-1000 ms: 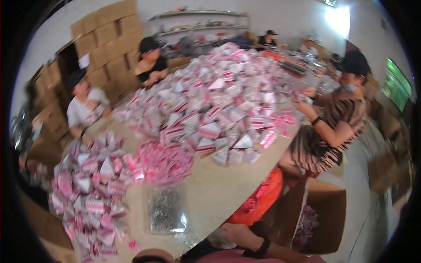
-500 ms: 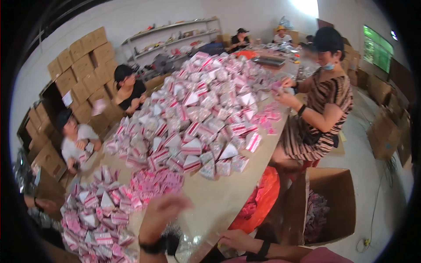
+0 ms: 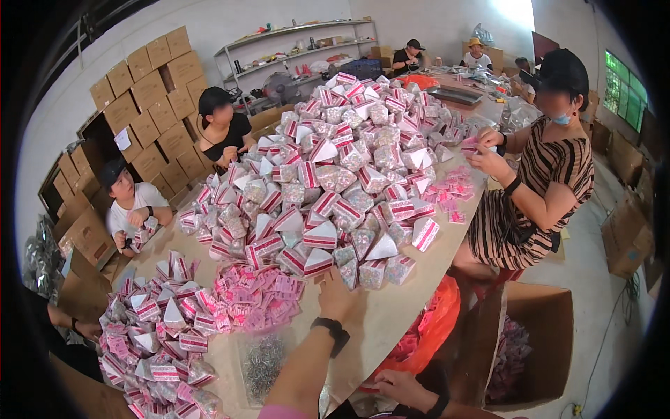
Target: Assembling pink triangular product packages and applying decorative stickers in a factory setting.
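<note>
My left hand [image 3: 336, 297] reaches forward over the table to the near edge of a large heap of clear, glittery packets [image 3: 349, 167] with pink-and-white striped cards. Its fingers stretch toward a striped packet [image 3: 317, 261] and seem to touch it, though the fingertips are partly hidden. Low at the table's near right edge is my right hand [image 3: 405, 390], fingers curled together. Whatever may be between them is too small to make out. Left of my left forearm stands a clear tray of small silvery pieces [image 3: 264, 366]. Loose pink cards [image 3: 255, 297] lie beyond it.
A smaller packet heap [image 3: 157, 335] covers the near left. An orange-red bag [image 3: 429, 332] hangs by the right table edge, beside an open cardboard box [image 3: 537, 349]. A person in stripes [image 3: 544, 167] handles a pink card on the right; others sit around the table.
My left hand has moved forward and right to the large heap, uncovering the tray of silvery pieces. My right hand has shifted slightly right. The view has swung a little.
</note>
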The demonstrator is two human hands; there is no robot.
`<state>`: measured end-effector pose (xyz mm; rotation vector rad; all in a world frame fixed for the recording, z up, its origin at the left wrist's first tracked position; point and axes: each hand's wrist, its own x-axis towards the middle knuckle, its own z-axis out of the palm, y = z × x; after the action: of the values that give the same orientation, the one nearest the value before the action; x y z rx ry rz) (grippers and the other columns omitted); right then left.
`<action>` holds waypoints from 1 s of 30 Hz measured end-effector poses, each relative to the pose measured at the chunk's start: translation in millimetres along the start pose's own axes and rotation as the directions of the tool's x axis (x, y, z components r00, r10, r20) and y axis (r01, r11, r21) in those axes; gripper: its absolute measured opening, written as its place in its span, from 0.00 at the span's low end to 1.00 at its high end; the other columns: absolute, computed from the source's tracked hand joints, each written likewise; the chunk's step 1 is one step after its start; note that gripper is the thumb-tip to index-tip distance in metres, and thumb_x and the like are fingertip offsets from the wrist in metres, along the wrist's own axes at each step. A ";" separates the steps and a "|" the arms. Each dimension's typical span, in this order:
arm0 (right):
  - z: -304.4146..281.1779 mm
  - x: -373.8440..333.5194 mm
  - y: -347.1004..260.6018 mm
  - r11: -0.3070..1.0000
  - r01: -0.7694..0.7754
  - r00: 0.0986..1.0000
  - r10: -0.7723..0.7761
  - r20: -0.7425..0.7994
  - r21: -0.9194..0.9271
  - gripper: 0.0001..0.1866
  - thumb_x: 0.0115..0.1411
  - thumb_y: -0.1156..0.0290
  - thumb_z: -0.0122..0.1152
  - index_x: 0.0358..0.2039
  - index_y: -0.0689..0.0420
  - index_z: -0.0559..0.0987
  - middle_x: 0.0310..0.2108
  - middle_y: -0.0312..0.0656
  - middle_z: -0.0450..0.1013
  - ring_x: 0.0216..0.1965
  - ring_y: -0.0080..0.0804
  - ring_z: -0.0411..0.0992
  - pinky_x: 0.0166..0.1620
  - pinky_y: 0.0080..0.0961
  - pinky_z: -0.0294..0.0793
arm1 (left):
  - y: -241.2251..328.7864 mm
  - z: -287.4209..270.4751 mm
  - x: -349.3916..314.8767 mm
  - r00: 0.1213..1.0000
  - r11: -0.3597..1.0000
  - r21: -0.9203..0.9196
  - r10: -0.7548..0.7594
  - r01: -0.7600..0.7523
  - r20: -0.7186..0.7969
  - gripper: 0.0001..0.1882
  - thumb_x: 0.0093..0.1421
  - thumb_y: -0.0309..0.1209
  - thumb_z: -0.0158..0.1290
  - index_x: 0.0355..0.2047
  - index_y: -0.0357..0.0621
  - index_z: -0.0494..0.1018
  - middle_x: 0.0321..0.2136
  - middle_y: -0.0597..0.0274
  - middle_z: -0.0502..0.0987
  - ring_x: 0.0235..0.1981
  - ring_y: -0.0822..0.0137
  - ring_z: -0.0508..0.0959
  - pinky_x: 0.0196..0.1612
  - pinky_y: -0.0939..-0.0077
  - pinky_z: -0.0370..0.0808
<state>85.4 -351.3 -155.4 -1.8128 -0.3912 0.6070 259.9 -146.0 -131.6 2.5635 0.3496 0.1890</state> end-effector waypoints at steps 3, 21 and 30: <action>-1.0 2.2 1.9 1.000 0.014 1.000 -0.014 0.002 0.024 0.06 0.57 0.74 0.58 0.34 0.62 0.76 0.24 0.38 0.73 0.27 0.22 0.73 0.32 0.19 0.72 | -10.2 5.2 -2.7 0.994 0.996 -0.076 0.040 -0.048 -0.104 0.43 0.45 0.43 0.62 0.55 0.33 0.56 0.53 0.41 0.62 0.53 0.43 0.66 0.52 0.54 0.66; 14.0 11.9 -102.1 0.788 -0.031 0.988 -0.069 0.139 0.614 0.08 0.59 0.76 0.54 0.38 0.63 0.76 0.21 0.36 0.72 0.17 0.14 0.64 0.21 0.11 0.61 | -40.5 -75.1 -222.3 0.983 0.314 -0.937 0.049 0.154 0.178 0.32 0.54 0.29 0.53 0.59 0.43 0.55 0.53 0.57 0.61 0.54 0.67 0.65 0.54 0.75 0.64; 17.3 -6.2 -103.5 0.842 -0.041 0.981 -0.068 0.182 0.537 0.06 0.58 0.76 0.54 0.36 0.64 0.76 0.21 0.39 0.72 0.15 0.15 0.62 0.19 0.11 0.60 | -48.4 -102.9 -251.2 0.976 0.153 -0.982 0.169 0.112 0.137 0.37 0.52 0.33 0.61 0.59 0.40 0.55 0.57 0.58 0.60 0.57 0.68 0.63 0.57 0.75 0.61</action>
<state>73.8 -308.5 -60.1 -1.2102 -0.3213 0.7978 -11.4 -126.8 -86.4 1.1630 0.0093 0.0837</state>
